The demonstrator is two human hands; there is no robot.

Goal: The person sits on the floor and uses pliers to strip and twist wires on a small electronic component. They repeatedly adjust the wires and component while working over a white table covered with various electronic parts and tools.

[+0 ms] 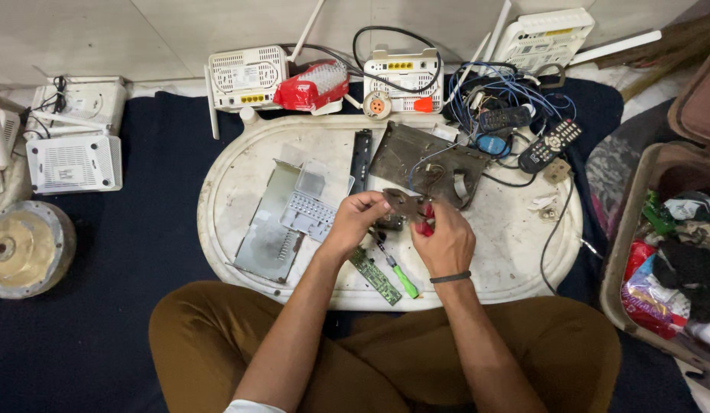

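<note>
Pinching metal bracket — both hands' fingers closed.

— What is your tabletop carrying around your fingers?

— It's a white oval tabletop, scuffed. Just left of your fingers lies a grey metal cover plate, with a clear plastic panel on top of it. Below your fingers, towards your knees, you have a green circuit board and a green-handled screwdriver side by side.

— And beyond your fingers?

— A black strip lies there, and beside it a dark metal chassis plate with loose wires. Farther right, at the rim, a remote control lies half on the tabletop. The tabletop itself sits on a dark blue cloth on the floor.
</note>
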